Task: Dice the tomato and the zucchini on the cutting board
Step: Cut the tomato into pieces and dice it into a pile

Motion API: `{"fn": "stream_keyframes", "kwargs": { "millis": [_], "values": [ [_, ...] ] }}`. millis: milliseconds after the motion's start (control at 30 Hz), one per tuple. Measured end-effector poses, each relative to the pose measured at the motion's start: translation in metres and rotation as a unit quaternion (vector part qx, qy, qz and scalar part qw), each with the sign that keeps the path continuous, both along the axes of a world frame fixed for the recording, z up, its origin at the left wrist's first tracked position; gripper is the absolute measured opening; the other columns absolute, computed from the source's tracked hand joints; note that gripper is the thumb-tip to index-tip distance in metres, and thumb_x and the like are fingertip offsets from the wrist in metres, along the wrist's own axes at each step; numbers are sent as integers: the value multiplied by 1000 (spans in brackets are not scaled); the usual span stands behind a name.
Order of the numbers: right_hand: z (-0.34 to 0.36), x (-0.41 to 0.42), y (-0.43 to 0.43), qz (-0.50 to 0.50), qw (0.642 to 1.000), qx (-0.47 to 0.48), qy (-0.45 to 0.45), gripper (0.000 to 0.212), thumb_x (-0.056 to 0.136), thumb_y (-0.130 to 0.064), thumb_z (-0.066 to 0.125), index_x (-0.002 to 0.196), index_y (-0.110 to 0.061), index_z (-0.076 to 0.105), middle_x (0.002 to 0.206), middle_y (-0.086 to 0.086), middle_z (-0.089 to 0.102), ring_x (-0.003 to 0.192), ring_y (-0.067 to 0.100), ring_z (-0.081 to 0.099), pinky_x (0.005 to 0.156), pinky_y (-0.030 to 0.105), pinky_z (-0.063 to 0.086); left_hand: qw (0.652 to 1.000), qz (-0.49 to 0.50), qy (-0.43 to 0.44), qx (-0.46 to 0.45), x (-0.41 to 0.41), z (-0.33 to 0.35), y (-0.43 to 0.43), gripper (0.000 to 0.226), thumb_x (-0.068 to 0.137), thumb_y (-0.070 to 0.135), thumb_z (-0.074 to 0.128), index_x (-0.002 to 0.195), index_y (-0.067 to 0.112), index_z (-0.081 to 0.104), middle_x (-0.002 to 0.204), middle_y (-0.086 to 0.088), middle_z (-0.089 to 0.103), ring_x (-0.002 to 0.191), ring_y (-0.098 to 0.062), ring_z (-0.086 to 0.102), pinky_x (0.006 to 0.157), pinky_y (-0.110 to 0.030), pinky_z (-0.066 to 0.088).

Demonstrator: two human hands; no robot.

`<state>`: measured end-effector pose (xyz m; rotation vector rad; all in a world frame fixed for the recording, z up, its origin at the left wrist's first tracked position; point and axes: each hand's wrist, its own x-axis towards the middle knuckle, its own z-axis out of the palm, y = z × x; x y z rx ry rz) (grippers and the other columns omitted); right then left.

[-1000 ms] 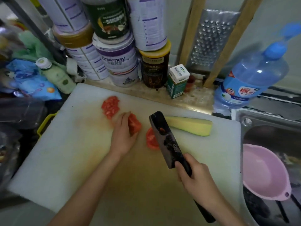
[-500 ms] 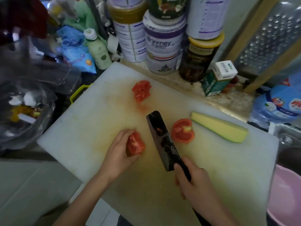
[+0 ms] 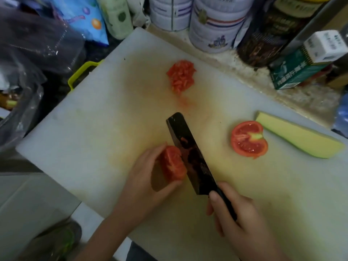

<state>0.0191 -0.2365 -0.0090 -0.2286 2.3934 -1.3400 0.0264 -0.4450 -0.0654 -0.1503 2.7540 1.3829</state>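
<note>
On the white cutting board (image 3: 79, 140) my left hand (image 3: 143, 181) grips a tomato piece (image 3: 173, 163) between curled fingers and thumb. My right hand (image 3: 239, 228) holds the handle of a dark cleaver (image 3: 190, 157), whose blade stands against the right side of that piece. A tomato half (image 3: 249, 139) lies cut face up to the right. Beside it rests a pale green zucchini piece (image 3: 299, 139). A small heap of diced tomato (image 3: 181, 77) sits at the far middle of the board.
Tins (image 3: 214, 25) and a dark jar (image 3: 267, 40) line the back edge, with a green-and-white carton (image 3: 308, 61) at the right. Plastic bags (image 3: 37, 53) and a green bottle (image 3: 116, 17) crowd the left. A yellow handle (image 3: 79, 74) pokes out at the board's left edge.
My left hand has pulled the tomato piece toward the near part of the board, away from the tomato half. The cleaver has come against the piece. The view has shifted left and closer.
</note>
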Motion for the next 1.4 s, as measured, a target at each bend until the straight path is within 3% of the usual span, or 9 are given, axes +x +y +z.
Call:
{"fn": "stream_keyframes", "kwargs": {
  "millis": [167, 333, 467, 600, 733, 933, 1100, 1300, 1400],
  "values": [
    [-1, 4, -7, 1, 999, 32, 21, 19, 88, -52, 37, 85, -41, 51, 55, -15, 57, 46, 6, 56, 49, 14, 40, 999, -6, 30, 10, -1, -8, -6, 76, 76, 59, 64, 141, 28, 40, 132, 13, 51, 119, -4, 52, 101, -37, 49],
    [9, 9, -14, -21, 999, 25, 1, 25, 85, -58, 34, 100, -45, 50, 52, 0, 57, 41, 10, 53, 46, 19, 41, 1000, -16, 20, 6, -12, -8, -24, 78, 76, 61, 62, 143, 31, 37, 135, 15, 45, 123, -1, 46, 107, -19, 37],
    [9, 12, -25, -12, 997, 68, 34, 40, 84, -73, 27, 104, -46, 49, 58, -6, 53, 46, 14, 53, 46, 26, 43, 999, -44, 21, 6, -15, -11, -29, 76, 76, 63, 60, 142, 43, 27, 130, 29, 37, 121, 4, 43, 103, -12, 35],
    [4, 14, -32, -11, 994, 91, 52, 41, 87, -72, 24, 103, -45, 49, 58, -7, 51, 45, 13, 52, 45, 23, 41, 997, -51, 55, 13, -14, -15, -29, 76, 79, 59, 61, 143, 44, 24, 133, 43, 24, 121, 9, 40, 104, -7, 31],
    [3, 16, -36, -12, 990, 117, 80, 33, 90, -65, 25, 104, -45, 48, 56, -2, 50, 43, 13, 51, 45, 25, 43, 995, -50, 85, 18, -14, -17, -29, 74, 80, 54, 61, 144, 38, 27, 128, 43, 27, 117, 5, 43, 104, -14, 35],
    [8, 21, -41, -16, 984, 158, 84, 37, 89, -71, 17, 103, -48, 42, 56, -5, 52, 44, 4, 49, 45, 7, 34, 994, -39, 98, 38, -14, -16, -28, 71, 80, 50, 62, 143, 27, 37, 123, 31, 34, 116, 0, 46, 102, -19, 39],
    [17, 27, -55, 0, 945, 311, 95, 46, 98, -55, 10, 97, -28, 46, 43, -3, 48, 29, 18, 47, 28, 21, 30, 994, -33, 94, 53, -14, -15, -28, 69, 79, 53, 61, 140, 37, 33, 122, 38, 33, 114, 8, 43, 103, -11, 35],
    [21, 27, -65, 10, 931, 355, 89, 44, 100, -48, 8, 86, -22, 41, 45, -7, 43, 26, 16, 40, 30, 18, 15, 994, -21, 90, 54, -16, -17, -26, 71, 78, 51, 62, 140, 22, 43, 124, 25, 37, 115, -4, 47, 103, -19, 39],
    [19, 25, -63, 28, 936, 337, 103, 37, 101, -44, 14, 85, -22, 39, 48, -11, 22, 25, 16, 32, 33, 17, 10, 995, -28, 88, 46, -17, -18, -27, 72, 79, 50, 62, 141, 19, 44, 123, 24, 37, 116, -4, 45, 104, -15, 36]
  ]
}}
